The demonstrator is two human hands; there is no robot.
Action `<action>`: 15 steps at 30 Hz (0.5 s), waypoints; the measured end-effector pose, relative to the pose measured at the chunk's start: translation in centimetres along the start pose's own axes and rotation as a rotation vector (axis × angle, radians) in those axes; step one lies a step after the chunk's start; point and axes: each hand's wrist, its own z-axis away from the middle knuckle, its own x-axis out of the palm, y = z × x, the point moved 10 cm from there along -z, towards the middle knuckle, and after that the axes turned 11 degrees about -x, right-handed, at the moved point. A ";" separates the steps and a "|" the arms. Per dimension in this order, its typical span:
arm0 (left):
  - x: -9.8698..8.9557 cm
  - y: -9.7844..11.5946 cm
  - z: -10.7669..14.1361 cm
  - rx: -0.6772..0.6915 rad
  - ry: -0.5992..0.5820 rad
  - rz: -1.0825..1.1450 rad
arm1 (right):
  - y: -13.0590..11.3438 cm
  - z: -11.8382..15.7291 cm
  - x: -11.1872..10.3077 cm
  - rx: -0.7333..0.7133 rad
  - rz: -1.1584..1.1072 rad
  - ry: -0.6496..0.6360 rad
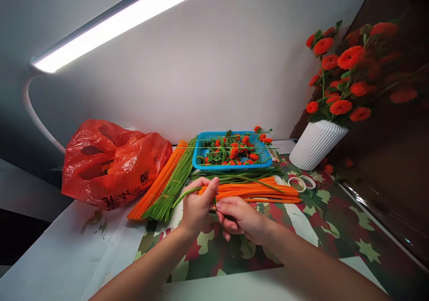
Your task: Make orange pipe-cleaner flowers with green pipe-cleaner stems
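Observation:
A green pipe cleaner (pixel 183 195) sticks out to the left from my left hand (pixel 197 209), which is closed around it with thumb and fingers together. Close beside it, my right hand (pixel 243 218) pinches with thumb and forefinger at the other end of the stem. The fingertips mostly hide that end. Both hands are raised above a camouflage-patterned mat (pixel 231 256). Just behind them lies a bundle of orange pipe cleaners (pixel 261 193), with dark green stems (pixel 237 174) beyond it.
A blue basket (pixel 198 165) holds orange flowers and green pieces. Left of it lie tied green (pixel 172 185) and orange pipe cleaners (pixel 154 189), then a red plastic bag (pixel 117 167). Tape rolls (pixel 308 182) and a white vase (pixel 317 144) with orange flowers stand right. A lamp (pixel 127 22) hangs above.

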 end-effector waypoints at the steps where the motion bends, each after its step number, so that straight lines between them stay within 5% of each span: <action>1: -0.1 -0.1 -0.1 -0.010 0.010 0.011 | 0.2 0.0 0.1 0.002 -0.004 0.005; 8: 0.4 -1.1 -0.5 -0.157 -0.037 0.164 | 0.3 0.0 -0.1 -0.005 -0.006 0.053; 12: 2.7 -1.8 -0.1 -0.326 -0.275 0.452 | -0.9 -0.1 -0.9 -0.092 -0.059 0.117; 15: 3.6 -1.0 0.1 -0.262 -0.439 0.466 | -2.2 0.0 -1.7 -0.144 -0.067 0.162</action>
